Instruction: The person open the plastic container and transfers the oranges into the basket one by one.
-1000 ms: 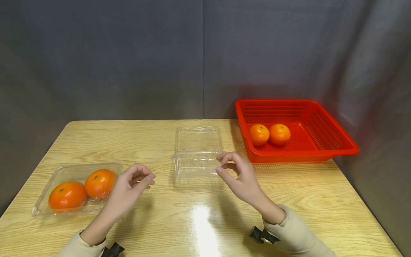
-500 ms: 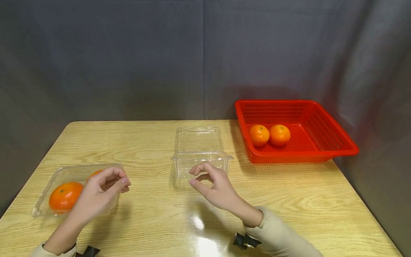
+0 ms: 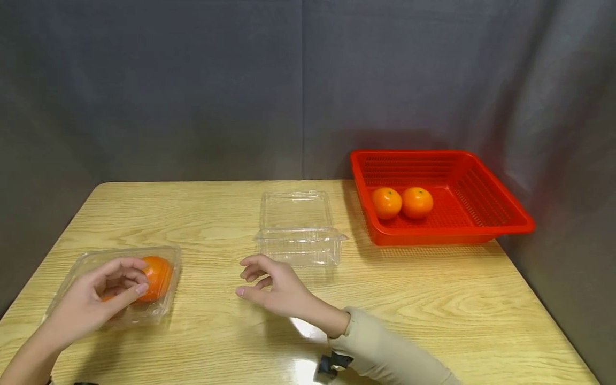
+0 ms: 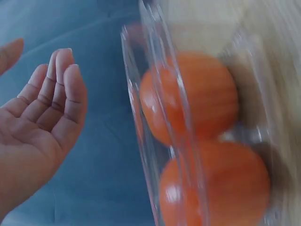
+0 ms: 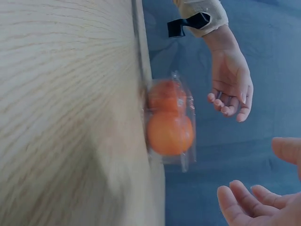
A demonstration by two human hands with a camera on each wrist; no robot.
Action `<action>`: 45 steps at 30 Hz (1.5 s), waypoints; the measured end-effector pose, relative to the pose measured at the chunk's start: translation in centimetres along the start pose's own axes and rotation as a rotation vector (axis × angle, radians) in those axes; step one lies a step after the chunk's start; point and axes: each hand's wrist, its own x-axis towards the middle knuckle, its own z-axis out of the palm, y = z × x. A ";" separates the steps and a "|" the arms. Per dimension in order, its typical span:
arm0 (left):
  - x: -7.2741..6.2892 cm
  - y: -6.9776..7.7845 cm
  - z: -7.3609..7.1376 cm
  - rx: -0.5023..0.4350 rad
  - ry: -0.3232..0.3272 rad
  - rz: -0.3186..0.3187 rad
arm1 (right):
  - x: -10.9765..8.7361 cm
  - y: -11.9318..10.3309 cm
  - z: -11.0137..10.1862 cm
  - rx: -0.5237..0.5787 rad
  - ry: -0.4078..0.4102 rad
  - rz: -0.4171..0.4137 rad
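A transparent plastic clamshell box (image 3: 168,300) at the table's left holds two oranges (image 4: 190,96), its lid down over them. My left hand (image 3: 77,310) hovers over this box, fingers loosely bent, holding nothing; in the left wrist view it is apart from the box. It hides one orange almost entirely in the head view. My right hand (image 3: 284,291) is held above mid-table, fingers loosely bent and nothing in them. Just beyond it stands a second transparent clamshell box (image 3: 300,250), its lid (image 3: 295,209) thrown back, with nothing visible inside.
A red plastic basket (image 3: 481,231) stands at the back right, with two oranges (image 3: 417,203) in its near left corner. All of this is on a wood-grain table (image 3: 433,299). Dark grey cloth (image 3: 202,91) hangs behind it.
Both hands have moved left and somewhat toward the person. The left hand now covers more of the filled box; the right has left the front of the opened box. Boxes and basket stay put.
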 end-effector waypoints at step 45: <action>-7.2 -16.7 -7.4 0.258 0.128 -0.513 | 6.3 0.6 9.4 -0.066 -0.210 0.305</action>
